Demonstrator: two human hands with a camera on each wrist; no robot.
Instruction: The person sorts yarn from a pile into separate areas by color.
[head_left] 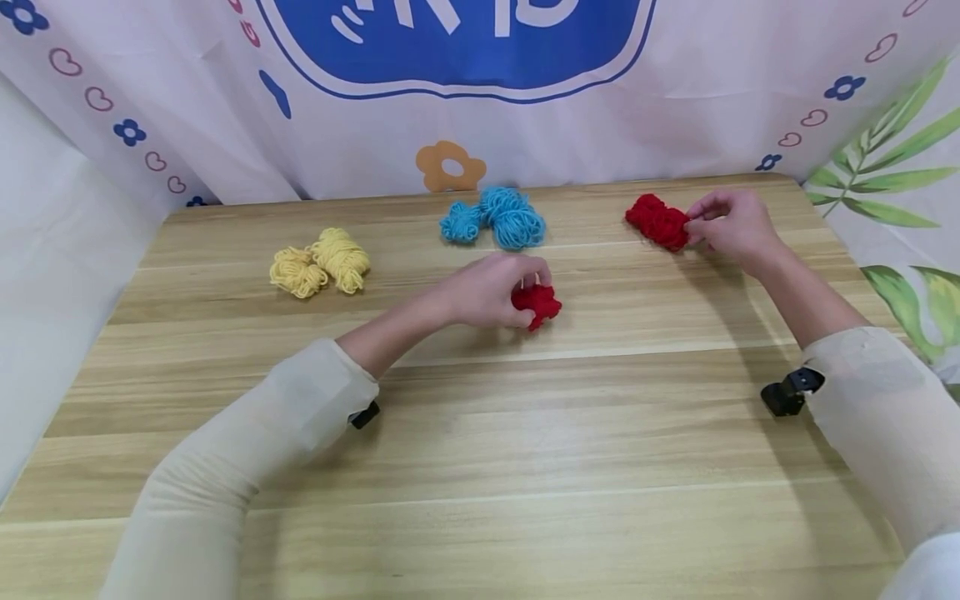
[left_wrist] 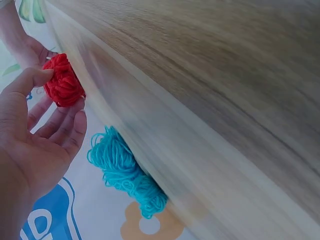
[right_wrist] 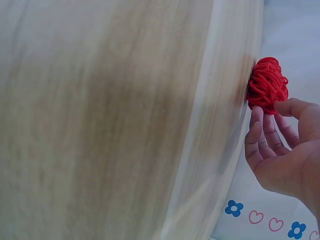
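Observation:
In the head view, my left hand (head_left: 487, 292) holds a small bundle of red yarn (head_left: 542, 307) near the middle of the table. The left wrist view shows thumb and fingers around this red bundle (left_wrist: 64, 82). Farther right, my right hand (head_left: 737, 225) pinches the near end of another red yarn bundle (head_left: 654, 220), which lies by the back edge. That bundle (right_wrist: 268, 84) sits at the fingertips in the right wrist view. Just behind my left hand lie two joined-looking clumps of light blue yarn (head_left: 513, 222).
Two clumps of yellow yarn (head_left: 341, 258) lie side by side at the back left of the wooden table (head_left: 525, 467). A white printed cloth (head_left: 360, 142) hangs right behind the table's back edge. Dark wrist cameras (head_left: 783, 398) protrude beneath the sleeves.

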